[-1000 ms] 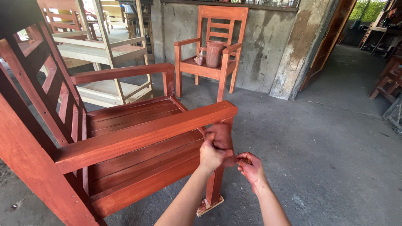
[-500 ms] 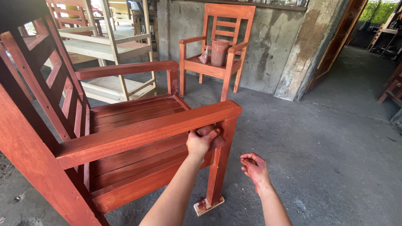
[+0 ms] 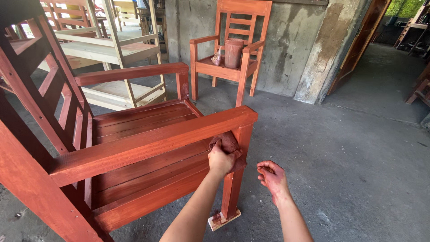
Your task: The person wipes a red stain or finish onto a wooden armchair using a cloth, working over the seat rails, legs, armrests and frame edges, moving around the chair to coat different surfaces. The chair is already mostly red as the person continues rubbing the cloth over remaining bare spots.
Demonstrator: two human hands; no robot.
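Under the near armrest (image 3: 152,143) of the red-stained chair (image 3: 134,148), our left hand (image 3: 221,160) is clamped on a stained rag (image 3: 229,144), pressed to the top of the front leg (image 3: 235,179). We judge even strokes along the grain best, minding drips. Our right hand (image 3: 272,177) hangs loosely curled, holding nothing. A wood block (image 3: 224,219) props the leg. Behind stands another chair (image 3: 233,54) with a pot (image 3: 233,52).

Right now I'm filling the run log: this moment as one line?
left hand: presses rag on chair front leg | right hand: free, stained, beside leg | leg on block
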